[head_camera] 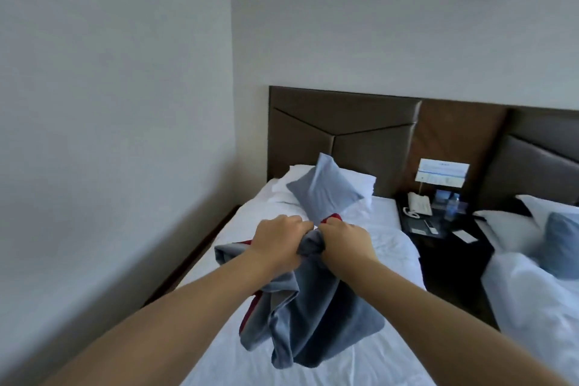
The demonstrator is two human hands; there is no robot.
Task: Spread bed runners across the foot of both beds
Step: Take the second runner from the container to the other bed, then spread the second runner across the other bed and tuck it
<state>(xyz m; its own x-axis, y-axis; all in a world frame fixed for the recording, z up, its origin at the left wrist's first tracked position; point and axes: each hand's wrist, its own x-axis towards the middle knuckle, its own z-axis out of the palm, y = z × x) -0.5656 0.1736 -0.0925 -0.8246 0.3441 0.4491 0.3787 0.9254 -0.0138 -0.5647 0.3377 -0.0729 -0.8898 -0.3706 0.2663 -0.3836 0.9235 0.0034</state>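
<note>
A grey-blue bed runner with a red edge hangs bunched and folded above the white near bed. My left hand and my right hand are both closed on its top edge, close together, holding it up over the middle of the mattress. The second bed, also white, lies at the right edge of the view. No runner shows on either bed's surface.
A grey-blue cushion leans on white pillows at the brown headboard. A dark nightstand with a phone, card and bottles stands between the beds. A white wall runs close along the near bed's left side.
</note>
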